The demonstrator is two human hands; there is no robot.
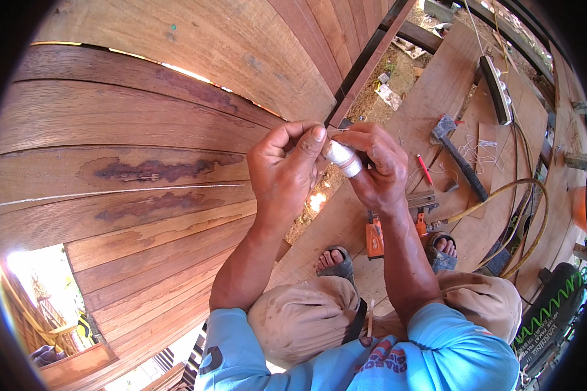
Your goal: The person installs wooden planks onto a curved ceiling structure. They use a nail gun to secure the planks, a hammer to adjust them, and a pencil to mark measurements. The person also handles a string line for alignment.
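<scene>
Both hands meet in front of the wooden wall, near its edge. My left hand (285, 156) is closed, thumb and forefinger pinched on something too small to make out. My right hand (381, 163) is closed too, its fingers bent around a short white-wound roll (343, 159) that looks like wrapped string. A brownish end of the roll points at my left fingertips. Whether my right thumb lies beneath the winding I cannot tell. A thin pale strand (338, 130) shows between the fingertips of the two hands.
A white string (117, 194) runs across the plank wall (52, 124). On the board floor lie a hammer (460, 156), a red marker (424, 168), an orange tool (374, 236), loose white string (481, 154), a power strip (496, 90) and a yellowish hose (538, 241).
</scene>
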